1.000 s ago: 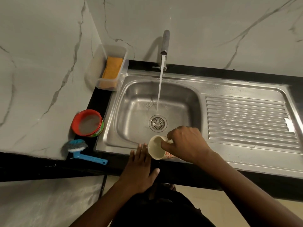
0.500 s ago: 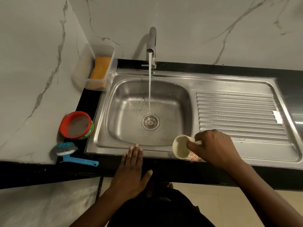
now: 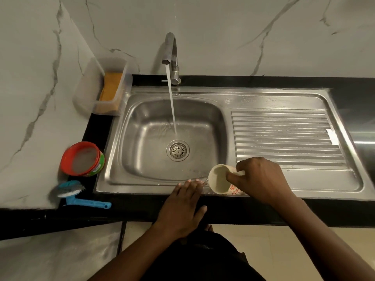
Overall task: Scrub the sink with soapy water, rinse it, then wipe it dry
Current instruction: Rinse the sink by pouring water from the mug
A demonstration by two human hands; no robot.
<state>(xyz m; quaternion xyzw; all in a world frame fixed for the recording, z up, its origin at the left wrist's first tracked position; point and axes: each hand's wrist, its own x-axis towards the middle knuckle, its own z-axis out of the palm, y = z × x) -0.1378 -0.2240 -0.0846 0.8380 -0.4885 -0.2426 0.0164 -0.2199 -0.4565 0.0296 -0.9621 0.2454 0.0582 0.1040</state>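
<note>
The steel sink (image 3: 146, 159) sits in a black table (image 3: 97, 126), with a white stone wall (image 3: 223, 27) behind it. The tap (image 3: 171, 49) is on, and a thin line of water (image 3: 172, 106) falls into the bowl, just behind the round drain (image 3: 178, 150). The right hand (image 3: 261, 177) holds a pale cup (image 3: 218, 179) over the front rim of the sink, and its fingers (image 3: 233, 175) are curled tight around the cup. The cup is tipped on its side, with its mouth turned to the left hand (image 3: 182, 207). The left hand lies flat, its fingers (image 3: 190, 186) straight and close together, gripping nothing, with the tips on the front rim right next to the cup's mouth. The rim looks wet and shiny there. The ridged drying part (image 3: 284, 134) is to the right of the bowl. On the left of the sink stand a red tub (image 3: 83, 159), a blue brush (image 3: 75, 194) and a clear box (image 3: 113, 63) with an orange sponge (image 3: 110, 88) inside
</note>
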